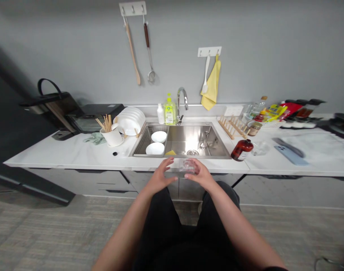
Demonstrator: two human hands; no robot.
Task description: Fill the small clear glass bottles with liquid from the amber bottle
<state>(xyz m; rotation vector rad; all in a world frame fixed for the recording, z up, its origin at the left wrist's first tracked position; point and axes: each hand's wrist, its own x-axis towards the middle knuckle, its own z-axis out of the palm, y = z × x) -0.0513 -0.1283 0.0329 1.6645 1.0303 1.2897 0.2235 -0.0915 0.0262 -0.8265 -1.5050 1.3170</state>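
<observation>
In front of the sink's near edge, my right hand (pixel 202 175) is curled round the side of a clear glass (pixel 185 165), its thumb low on it. The glass is see-through and blurred, so its exact tilt is hard to make out. Just left of it is my left hand (pixel 159 177), fingers spread and bent toward the glass, apparently not touching it. Beyond both hands lies the steel sink (pixel 185 139). Two white bowls (pixel 155 148) sit in its left-hand rack, and a yellow sponge (pixel 170 153) lies by the front rim.
A brown bottle (pixel 241 149) leans on the counter right of the sink, before a wooden rack (pixel 231 127). A blue phone (pixel 291 154) lies farther right. To the left stand white plates (pixel 129 121) and a chopstick holder (pixel 112 136). The faucet (pixel 182 101) rises behind the sink.
</observation>
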